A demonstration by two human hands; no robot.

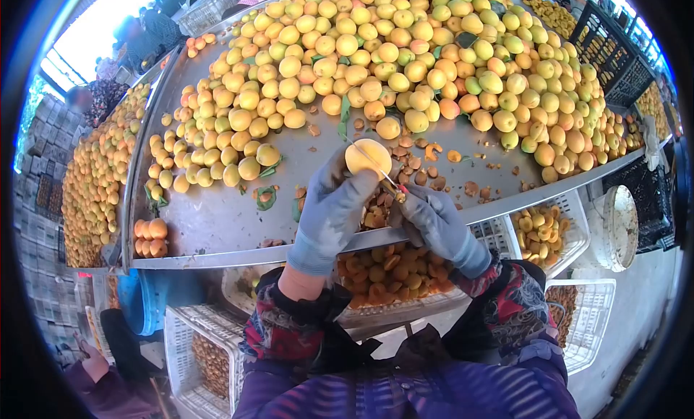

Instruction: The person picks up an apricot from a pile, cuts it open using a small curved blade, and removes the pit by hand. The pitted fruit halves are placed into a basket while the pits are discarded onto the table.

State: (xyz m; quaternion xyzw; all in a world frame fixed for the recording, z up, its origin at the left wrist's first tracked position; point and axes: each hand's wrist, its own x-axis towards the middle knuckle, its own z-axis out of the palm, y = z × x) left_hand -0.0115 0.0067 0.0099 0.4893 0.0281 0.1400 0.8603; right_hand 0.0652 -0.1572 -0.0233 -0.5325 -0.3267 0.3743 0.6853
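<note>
My left hand, in a grey-blue glove, holds a yellow apricot between thumb and fingers above the metal table's front edge. In my right hand, gloved alike, is a small knife with a thin blade. The blade lies across the apricot's face. Brown pits and scraps are scattered on the metal just beyond and beside my hands. Below them, a crate of halved apricots sits under the table edge, partly hidden by my forearms.
A big heap of apricots covers the far part of the metal table. White crates stand below, left and right. A white bucket is at right, a blue bin at left. Other people are at the far left.
</note>
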